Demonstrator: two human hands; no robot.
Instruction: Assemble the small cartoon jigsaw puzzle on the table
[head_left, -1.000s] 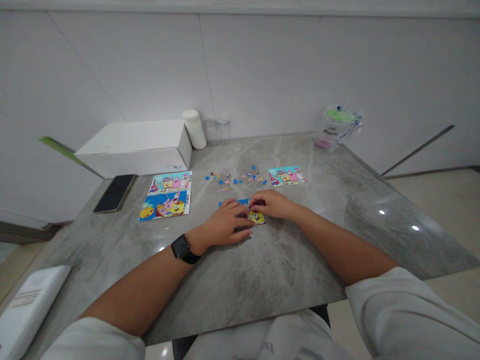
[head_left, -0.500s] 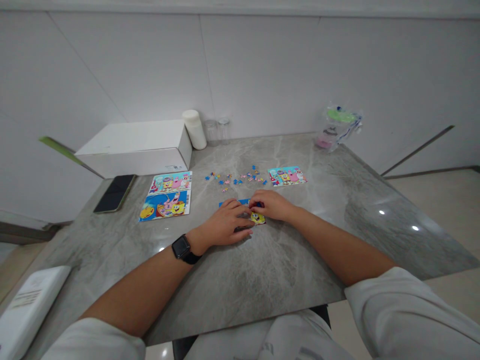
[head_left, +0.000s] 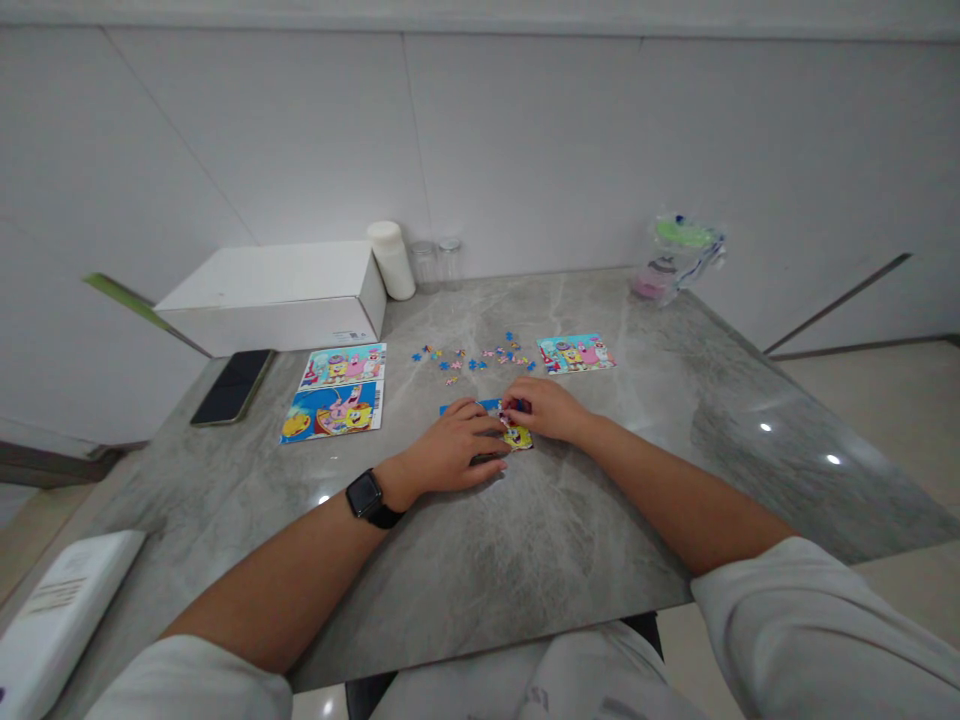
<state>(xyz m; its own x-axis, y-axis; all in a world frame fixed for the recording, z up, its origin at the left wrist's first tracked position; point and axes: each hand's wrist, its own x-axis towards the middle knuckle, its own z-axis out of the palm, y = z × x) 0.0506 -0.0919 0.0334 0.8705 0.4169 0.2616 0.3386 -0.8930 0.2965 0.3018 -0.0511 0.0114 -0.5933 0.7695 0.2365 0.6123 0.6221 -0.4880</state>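
Observation:
A partly assembled jigsaw puzzle (head_left: 519,437), blue along its far edge with a yellow cartoon figure at its right, lies in front of me. My left hand (head_left: 461,447) rests over its left part, fingers stretched out and covering much of it. At its far right, my right hand (head_left: 544,408) has thumb and forefinger pinched together on a small puzzle piece, mostly hidden by the fingers. Beyond both hands, several loose puzzle pieces (head_left: 473,365) are scattered. A cartoon picture card (head_left: 576,354) lies to their right, and a folded two-picture card (head_left: 334,410) to the left.
A black phone (head_left: 233,387) lies at the left, before a long white box (head_left: 274,290). A white bottle (head_left: 392,262) and two clear glasses (head_left: 449,265) stand by the wall. Back right is a plastic bag (head_left: 679,260); a white case (head_left: 64,610) sits front left.
My right fingertips have shifted slightly over the puzzle's right part, showing a little more of it. My left hand stays nearly in place. The view has moved very slightly.

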